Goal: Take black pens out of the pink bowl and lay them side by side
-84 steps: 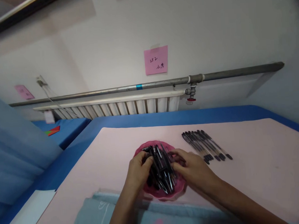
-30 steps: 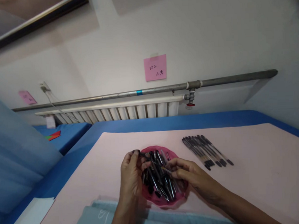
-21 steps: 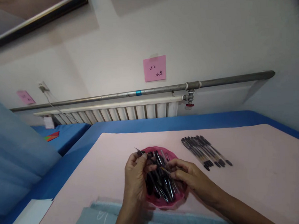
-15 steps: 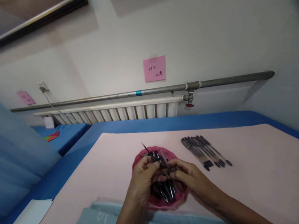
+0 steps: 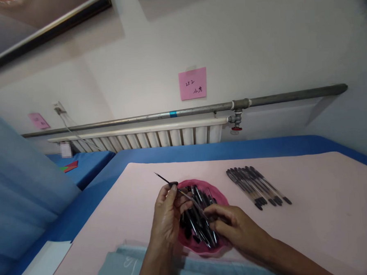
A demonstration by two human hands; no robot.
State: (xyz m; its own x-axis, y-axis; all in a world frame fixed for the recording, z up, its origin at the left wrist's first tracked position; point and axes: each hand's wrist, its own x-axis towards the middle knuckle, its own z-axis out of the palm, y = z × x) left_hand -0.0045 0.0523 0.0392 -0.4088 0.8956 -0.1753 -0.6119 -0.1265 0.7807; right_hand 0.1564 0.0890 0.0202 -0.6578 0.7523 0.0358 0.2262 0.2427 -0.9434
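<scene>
Above a pink bowl (image 5: 222, 193) of black and clear pen parts (image 5: 195, 223), my two hands work on one pen. My left hand (image 5: 166, 216) pinches a thin black pen refill (image 5: 162, 178), its bare tip pointing up and left. A small black piece (image 5: 173, 183), perhaps a cap, shows at the left fingertips. My right hand (image 5: 229, 223) is closed on the lower end of a translucent pen barrel (image 5: 197, 203), in line with the refill. To the right, several capped pens (image 5: 253, 185) lie side by side in a slanting row.
A pink sheet (image 5: 317, 225) covers the blue table (image 5: 221, 149). Folded blue-grey cloth (image 5: 118, 266) lies at the near edge, with white paper (image 5: 44, 266) at left. Behind the table are a radiator (image 5: 171, 137) and a pipe (image 5: 295, 94) with a red valve.
My hands have moved apart, the left one going left with the refill. More of the refill and the translucent barrel now shows between them. The view has shifted slightly.
</scene>
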